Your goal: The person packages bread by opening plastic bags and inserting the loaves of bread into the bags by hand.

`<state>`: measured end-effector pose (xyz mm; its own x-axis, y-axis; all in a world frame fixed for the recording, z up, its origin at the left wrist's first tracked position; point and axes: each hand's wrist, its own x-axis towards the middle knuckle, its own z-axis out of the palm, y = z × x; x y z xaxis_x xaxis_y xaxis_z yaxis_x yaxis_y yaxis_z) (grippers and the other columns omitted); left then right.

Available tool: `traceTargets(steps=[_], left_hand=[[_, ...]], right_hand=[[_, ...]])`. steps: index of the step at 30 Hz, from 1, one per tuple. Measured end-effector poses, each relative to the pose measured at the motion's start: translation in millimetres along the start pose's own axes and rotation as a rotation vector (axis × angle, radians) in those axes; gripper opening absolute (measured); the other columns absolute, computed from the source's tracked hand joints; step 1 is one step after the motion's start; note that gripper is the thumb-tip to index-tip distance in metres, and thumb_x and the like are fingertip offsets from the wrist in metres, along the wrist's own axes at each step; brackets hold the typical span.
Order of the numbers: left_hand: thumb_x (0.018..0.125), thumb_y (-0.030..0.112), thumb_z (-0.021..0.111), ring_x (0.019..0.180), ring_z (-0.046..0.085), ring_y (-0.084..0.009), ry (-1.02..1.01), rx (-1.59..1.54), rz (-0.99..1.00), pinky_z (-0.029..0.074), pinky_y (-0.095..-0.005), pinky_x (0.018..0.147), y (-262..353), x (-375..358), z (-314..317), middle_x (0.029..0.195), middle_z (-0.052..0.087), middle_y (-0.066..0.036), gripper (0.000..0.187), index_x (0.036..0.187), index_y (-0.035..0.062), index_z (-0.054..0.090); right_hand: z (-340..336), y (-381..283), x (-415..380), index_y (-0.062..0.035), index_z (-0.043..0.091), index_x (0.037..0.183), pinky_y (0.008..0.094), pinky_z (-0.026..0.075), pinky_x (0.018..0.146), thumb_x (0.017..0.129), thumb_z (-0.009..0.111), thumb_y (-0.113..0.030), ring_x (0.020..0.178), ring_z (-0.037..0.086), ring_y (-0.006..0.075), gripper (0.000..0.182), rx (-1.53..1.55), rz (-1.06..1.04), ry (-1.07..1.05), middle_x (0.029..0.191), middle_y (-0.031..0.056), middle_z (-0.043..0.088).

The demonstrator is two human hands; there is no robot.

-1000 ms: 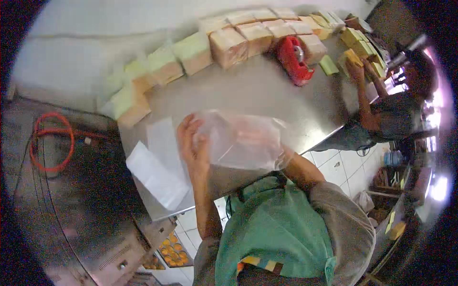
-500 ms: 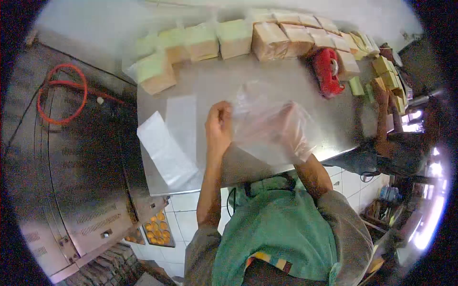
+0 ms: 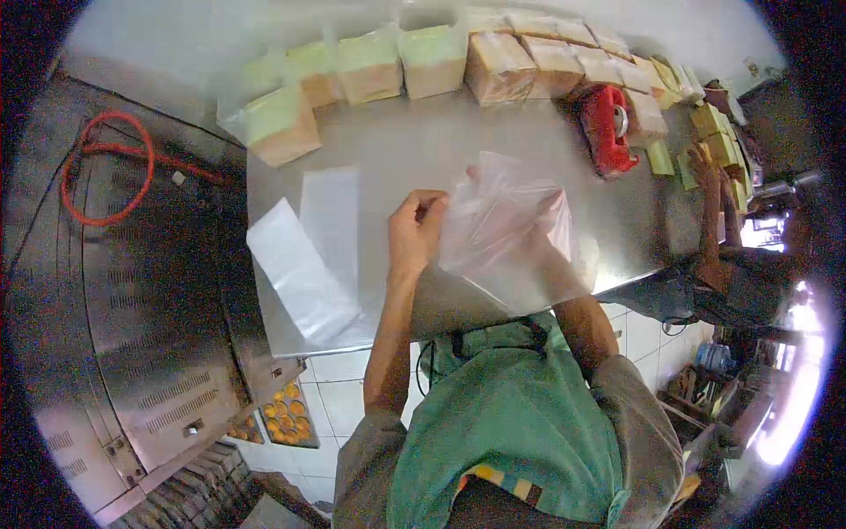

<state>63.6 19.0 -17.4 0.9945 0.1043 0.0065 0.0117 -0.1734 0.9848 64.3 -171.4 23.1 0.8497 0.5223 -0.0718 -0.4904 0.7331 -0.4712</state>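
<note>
A clear plastic bag (image 3: 504,225) hangs between my two hands above the metal table. My left hand (image 3: 417,227) is closed, thumb and fingers pinching the left edge of the bag. My right hand (image 3: 529,236) is inside the bag, with the film over it and part of the forearm. Its fingers look spread apart, pushing the film out, though the plastic blurs them. To the left of my left hand, a stack of flat clear bags (image 3: 304,273) lies on the table, with another flat bag (image 3: 330,207) partly under it.
Wrapped loaf-like blocks (image 3: 432,66) line the table's (image 3: 397,132) back edge. A red tape dispenser (image 3: 606,132) stands at back right. Another person's hands (image 3: 708,181) are by yellow packs (image 3: 721,141) at the right. A metal oven-like cabinet (image 3: 150,291) stands left; below are trays of round baked pieces (image 3: 289,414).
My left hand has shifted slightly right, up to the bag's edge, and now pinches it. The bag has spread and reaches further down over my right forearm.
</note>
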Motion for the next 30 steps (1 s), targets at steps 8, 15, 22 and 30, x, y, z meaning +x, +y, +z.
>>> traceTargets(steps=[8, 15, 22, 30], left_hand=[[0.093, 0.012, 0.051, 0.065, 0.053, -0.0123, 0.381, -0.537, -0.282, 0.048, -0.0283, 0.060, -77, 2, -30, 0.077, 0.056, -0.004, 0.019, 0.107, -0.0001, 0.057], [0.094, 0.020, 0.054, 0.068, 0.056, -0.0154, 0.249, -0.755, -0.284, 0.050, -0.0323, 0.060, -95, 13, -60, 0.085, 0.057, -0.006, 0.024, 0.112, 0.0048, 0.051], [0.094, 0.038, 0.056, 0.074, 0.061, -0.0167, 0.183, -0.540, -0.290, 0.050, -0.0291, 0.061, -54, 10, -51, 0.084, 0.057, -0.005, 0.056, 0.135, 0.0062, 0.034], [0.092, 0.033, 0.063, 0.066, 0.053, -0.0096, 0.190, -0.323, -0.293, 0.045, -0.0236, 0.058, -42, 22, -53, 0.074, 0.053, 0.001, 0.030, 0.097, 0.0042, 0.058]], right_hand=[[-30, -20, -17, -0.0274, 0.021, 0.149, 0.0725, 0.036, 0.092, 0.067, 0.066, -0.072, 0.128, 0.038, 0.0487, 0.104, 0.234, 0.081, -0.248, 0.151, 0.0227, 0.022], [-52, -2, -6, -0.0146, 0.051, 0.132, 0.0444, 0.051, 0.084, 0.093, 0.058, -0.039, 0.112, 0.054, 0.0218, 0.047, -0.548, 0.209, 0.376, 0.130, 0.0069, 0.054], [-31, -5, 6, -0.0101, 0.060, 0.117, 0.0325, 0.052, 0.076, 0.096, 0.054, -0.035, 0.093, 0.061, 0.0164, 0.033, -0.573, 0.230, 0.401, 0.113, 0.0019, 0.062], [-44, -15, 2, -0.0111, 0.062, 0.107, 0.0272, 0.050, 0.069, 0.095, 0.056, -0.035, 0.080, 0.057, 0.0100, 0.027, -0.784, 0.261, 0.396, 0.095, -0.0033, 0.060]])
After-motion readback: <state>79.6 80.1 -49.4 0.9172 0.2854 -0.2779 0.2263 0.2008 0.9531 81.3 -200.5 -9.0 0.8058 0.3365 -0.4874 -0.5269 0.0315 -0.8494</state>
